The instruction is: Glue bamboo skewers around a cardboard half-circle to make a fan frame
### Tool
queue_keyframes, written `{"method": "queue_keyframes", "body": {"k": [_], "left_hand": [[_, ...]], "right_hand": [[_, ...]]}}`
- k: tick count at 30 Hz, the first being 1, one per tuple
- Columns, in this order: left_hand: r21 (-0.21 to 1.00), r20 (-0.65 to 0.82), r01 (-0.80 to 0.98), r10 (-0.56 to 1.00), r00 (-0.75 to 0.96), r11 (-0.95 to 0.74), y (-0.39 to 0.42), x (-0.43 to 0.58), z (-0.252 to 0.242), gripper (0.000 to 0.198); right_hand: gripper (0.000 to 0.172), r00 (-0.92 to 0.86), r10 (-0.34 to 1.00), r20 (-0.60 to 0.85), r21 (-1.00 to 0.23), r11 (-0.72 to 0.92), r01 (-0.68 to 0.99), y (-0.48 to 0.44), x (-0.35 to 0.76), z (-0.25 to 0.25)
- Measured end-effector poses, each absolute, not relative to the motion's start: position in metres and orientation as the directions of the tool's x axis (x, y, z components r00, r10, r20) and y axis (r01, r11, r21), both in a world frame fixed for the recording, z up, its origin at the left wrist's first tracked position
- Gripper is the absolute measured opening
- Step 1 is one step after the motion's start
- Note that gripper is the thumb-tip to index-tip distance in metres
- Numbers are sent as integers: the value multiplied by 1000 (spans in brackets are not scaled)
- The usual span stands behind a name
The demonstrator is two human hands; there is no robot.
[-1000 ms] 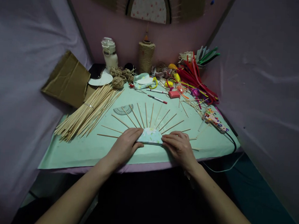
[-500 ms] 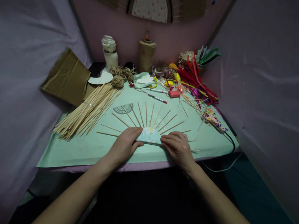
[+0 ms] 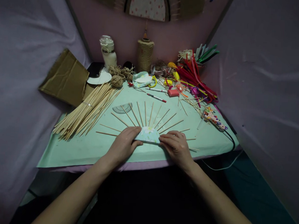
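Observation:
A half-round piece covered in light blue floral fabric (image 3: 148, 135) lies near the table's front edge. Several thin wooden sticks (image 3: 145, 114) fan out from its curved side. My left hand (image 3: 124, 141) grips its left end, thumb along the straight front edge and fingers on top. At the right end, the fingers of my right hand (image 3: 175, 145) are pressed together on the fabric's edge. Both hands cover parts of the outer sticks. A protractor (image 3: 122, 108) rests partly beneath the sticks at the upper left.
On the green-covered table (image 3: 70, 156) lie a stick bundle (image 3: 87, 110), cardboard (image 3: 65, 78), twine balls (image 3: 117, 80), a pen (image 3: 156, 98), a red block (image 3: 173, 93), red pipe cleaners (image 3: 196, 76) and a glue gun (image 3: 214, 119). Behind stand a bottle (image 3: 109, 52) and a twine spool (image 3: 144, 56).
The whole view has shifted slightly, with things a little further left in the picture. Both hands keep the same hold on the fabric piece.

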State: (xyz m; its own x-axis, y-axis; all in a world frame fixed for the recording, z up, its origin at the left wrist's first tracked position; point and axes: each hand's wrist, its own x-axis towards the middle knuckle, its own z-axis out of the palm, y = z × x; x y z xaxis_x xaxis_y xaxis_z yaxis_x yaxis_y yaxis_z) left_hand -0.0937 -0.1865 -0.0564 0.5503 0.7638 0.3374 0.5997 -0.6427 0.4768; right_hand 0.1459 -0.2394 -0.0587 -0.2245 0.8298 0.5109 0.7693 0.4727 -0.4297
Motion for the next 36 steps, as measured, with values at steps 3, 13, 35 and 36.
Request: {"method": "queue_keyframes", "body": {"k": [3,13,35,36], "left_hand": [[487,337,591,763,552,-643,-187,-93,-56,42],[465,349,590,749,563,-660,-186,-94,-54,43],[435,-533,-656,763,365,617,-250,-59,-30,19],[413,-538,-684,767,350,601,-247,-54,-31,18]], "right_hand": [[13,-223,830,511,-435,473,766,-239,145,-60],[21,-211,836,507,-432,459,776,-240,161,-45],[52,-472,800,370,-497,599,628,-214,126,-41],[52,-479,792,378,-500,610,614,-216,126,-39]]}}
